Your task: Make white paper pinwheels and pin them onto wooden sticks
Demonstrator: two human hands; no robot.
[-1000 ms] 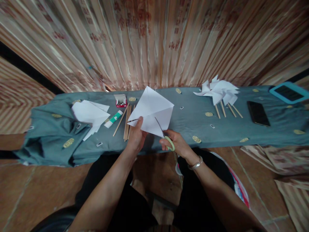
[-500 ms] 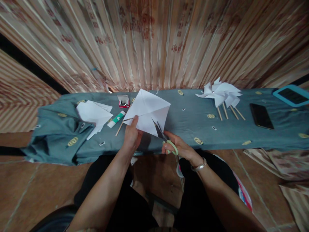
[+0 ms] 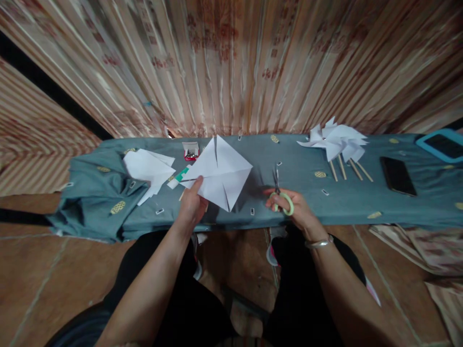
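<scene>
Head view, over a cloth-covered table [image 3: 343, 202]. Holds a square white sheet of paper [image 3: 231, 164] in the left hand [image 3: 191, 205], thumb pressed on top near the left corner, fingers mostly hidden underneath. Grips scissors [image 3: 278, 187] by pale green handles in the right hand [image 3: 299, 209], partly curled around the loops, blades pointing forward, well apart from the sheet's right side. Too blurred to tell how wide the blades stand.

Judging by the slits, probably between cuts. To cut well, best to turn the uncut corner toward the blades, follow the crease, stop short of the centre, and pinch firmly without bending the paper.

In position, held above the table, turned like a diamond, partly covering a green-and-white tube [image 3: 182, 173]. In looks, plain, thin, fairly flat, faintly creased. Slit inward from the far and near corners; marked by a dark line at the left corner, perhaps another cut. No clear slit at the right corner, only a crease. Farther right, white paper pinwheels [image 3: 336, 137] on wooden sticks [image 3: 342, 167].
</scene>
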